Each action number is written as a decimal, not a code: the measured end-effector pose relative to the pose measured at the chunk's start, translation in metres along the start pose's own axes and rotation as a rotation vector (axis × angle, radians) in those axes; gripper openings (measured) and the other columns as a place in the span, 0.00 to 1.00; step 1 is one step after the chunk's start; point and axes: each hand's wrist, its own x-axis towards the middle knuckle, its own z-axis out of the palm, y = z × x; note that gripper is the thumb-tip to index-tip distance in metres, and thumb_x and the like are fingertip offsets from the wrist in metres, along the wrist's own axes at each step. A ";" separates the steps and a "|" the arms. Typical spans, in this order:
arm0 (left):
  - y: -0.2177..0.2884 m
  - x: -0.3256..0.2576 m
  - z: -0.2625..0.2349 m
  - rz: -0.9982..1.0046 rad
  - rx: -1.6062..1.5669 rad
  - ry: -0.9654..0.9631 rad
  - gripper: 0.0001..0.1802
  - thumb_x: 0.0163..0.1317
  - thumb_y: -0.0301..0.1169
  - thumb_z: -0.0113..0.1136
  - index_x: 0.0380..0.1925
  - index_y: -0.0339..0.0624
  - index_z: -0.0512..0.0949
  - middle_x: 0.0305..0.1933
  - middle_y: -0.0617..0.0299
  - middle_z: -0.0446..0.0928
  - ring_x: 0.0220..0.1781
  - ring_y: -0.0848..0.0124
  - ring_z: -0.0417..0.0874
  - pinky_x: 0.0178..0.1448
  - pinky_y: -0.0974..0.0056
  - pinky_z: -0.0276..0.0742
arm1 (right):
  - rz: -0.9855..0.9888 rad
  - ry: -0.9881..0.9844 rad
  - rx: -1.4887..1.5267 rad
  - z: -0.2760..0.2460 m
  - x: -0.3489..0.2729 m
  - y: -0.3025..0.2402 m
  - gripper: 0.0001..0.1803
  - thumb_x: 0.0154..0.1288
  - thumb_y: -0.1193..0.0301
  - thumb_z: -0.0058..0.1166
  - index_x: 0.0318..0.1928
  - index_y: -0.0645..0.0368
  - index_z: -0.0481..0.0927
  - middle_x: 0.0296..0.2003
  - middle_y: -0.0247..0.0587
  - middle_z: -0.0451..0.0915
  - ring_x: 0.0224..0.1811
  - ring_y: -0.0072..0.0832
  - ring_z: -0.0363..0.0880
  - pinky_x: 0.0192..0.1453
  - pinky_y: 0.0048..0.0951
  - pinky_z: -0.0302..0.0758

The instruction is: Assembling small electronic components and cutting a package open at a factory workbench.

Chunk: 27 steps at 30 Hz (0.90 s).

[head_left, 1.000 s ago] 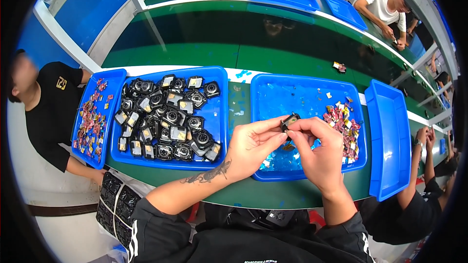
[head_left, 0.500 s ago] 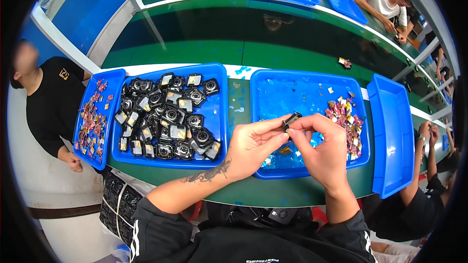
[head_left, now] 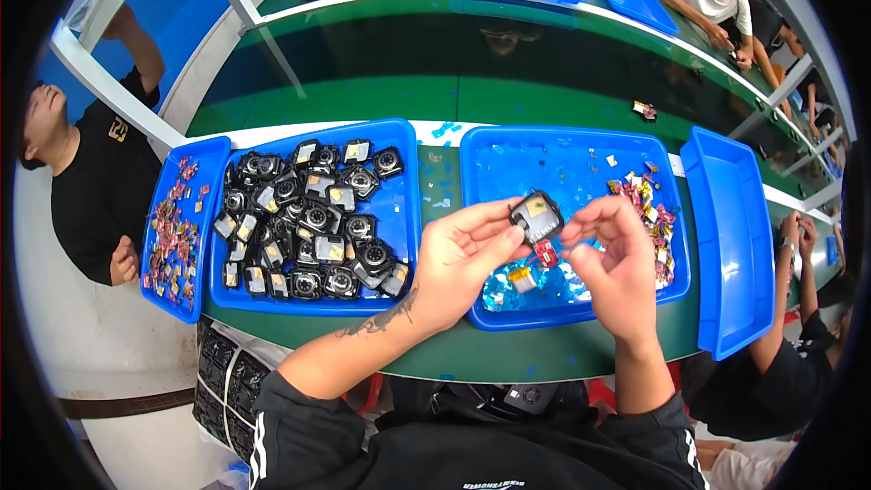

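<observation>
My left hand (head_left: 467, 249) pinches a black watch case (head_left: 537, 218) by its left edge, its grey inner face with a tan patch turned up. At the lower edge of the case shows a small red circuit board (head_left: 545, 254); whether it is still joined to the case I cannot tell. A silver and yellow battery (head_left: 523, 280) is below it, over the blue tray (head_left: 544, 141). Just right of the case is my right hand (head_left: 617, 263), thumb and fingers apart, with nothing visible between them.
A blue tray (head_left: 410, 209) of black watch cases stands left, beside a narrower tray (head_left: 218, 163) of red boards. Boards and batteries (head_left: 667, 218) heap at the right of the middle tray. Another blue tray (head_left: 730, 245) stands farther right. Co-workers sit around the green table (head_left: 535, 95).
The watch case has turned from edge-on to show its inner face. My right fingers have come off it and moved right. The red board now shows. The person at left has raised an arm.
</observation>
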 end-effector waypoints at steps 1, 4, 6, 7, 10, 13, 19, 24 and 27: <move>-0.001 0.002 -0.002 0.000 -0.053 0.012 0.20 0.67 0.23 0.55 0.58 0.27 0.70 0.54 0.49 0.78 0.53 0.67 0.81 0.57 0.65 0.80 | 0.048 -0.086 -0.065 -0.003 -0.004 0.001 0.16 0.55 0.81 0.64 0.43 0.62 0.73 0.38 0.35 0.76 0.40 0.20 0.77 0.45 0.24 0.79; -0.002 0.002 0.000 -0.027 -0.103 0.018 0.21 0.66 0.23 0.57 0.57 0.26 0.70 0.55 0.48 0.77 0.54 0.68 0.80 0.56 0.66 0.81 | 0.104 -0.158 -0.163 -0.002 -0.014 0.004 0.15 0.57 0.81 0.64 0.45 0.63 0.76 0.39 0.36 0.78 0.42 0.20 0.79 0.44 0.23 0.80; -0.004 0.002 0.000 0.002 -0.088 0.017 0.21 0.66 0.23 0.56 0.57 0.26 0.70 0.56 0.48 0.76 0.54 0.68 0.80 0.56 0.66 0.80 | 0.095 -0.118 -0.171 -0.001 -0.015 0.004 0.11 0.58 0.81 0.62 0.42 0.64 0.77 0.37 0.36 0.79 0.40 0.19 0.79 0.43 0.21 0.80; -0.004 0.002 0.000 0.004 -0.086 0.013 0.21 0.66 0.23 0.56 0.57 0.26 0.70 0.56 0.48 0.76 0.54 0.68 0.80 0.56 0.66 0.80 | 0.079 -0.094 -0.187 0.001 -0.015 0.002 0.08 0.59 0.81 0.62 0.40 0.64 0.78 0.35 0.36 0.80 0.38 0.18 0.80 0.42 0.20 0.80; 0.000 -0.001 0.005 0.005 -0.054 0.025 0.20 0.67 0.22 0.54 0.59 0.29 0.70 0.54 0.51 0.77 0.54 0.69 0.80 0.57 0.65 0.80 | 0.036 -0.056 -0.166 0.000 -0.016 0.003 0.08 0.60 0.81 0.62 0.39 0.66 0.78 0.34 0.37 0.81 0.37 0.18 0.80 0.41 0.19 0.79; 0.003 -0.002 0.001 0.330 0.612 -0.099 0.20 0.63 0.17 0.54 0.57 0.33 0.74 0.54 0.49 0.74 0.56 0.66 0.79 0.57 0.64 0.78 | 0.043 -0.055 -0.046 -0.002 -0.015 0.001 0.07 0.60 0.81 0.61 0.39 0.67 0.78 0.35 0.37 0.81 0.37 0.17 0.80 0.41 0.19 0.79; -0.001 -0.002 0.002 0.592 0.772 -0.132 0.16 0.54 0.18 0.66 0.45 0.39 0.83 0.44 0.54 0.79 0.40 0.68 0.84 0.42 0.68 0.82 | 0.142 -0.189 0.015 -0.010 -0.015 -0.004 0.05 0.61 0.82 0.60 0.37 0.66 0.78 0.35 0.37 0.81 0.37 0.17 0.80 0.41 0.18 0.78; 0.006 -0.004 -0.004 0.432 0.754 -0.196 0.11 0.55 0.20 0.67 0.40 0.38 0.85 0.40 0.56 0.80 0.40 0.70 0.83 0.42 0.70 0.81 | 0.167 -0.251 -0.043 -0.018 -0.007 -0.009 0.05 0.61 0.81 0.60 0.35 0.65 0.77 0.35 0.35 0.78 0.38 0.16 0.77 0.39 0.17 0.77; 0.010 -0.007 0.001 0.094 0.540 -0.162 0.09 0.59 0.23 0.64 0.41 0.35 0.83 0.40 0.58 0.78 0.43 0.73 0.82 0.45 0.70 0.82 | 0.259 -0.288 0.123 -0.018 -0.008 -0.006 0.04 0.61 0.80 0.60 0.35 0.65 0.77 0.36 0.35 0.78 0.37 0.17 0.77 0.39 0.17 0.77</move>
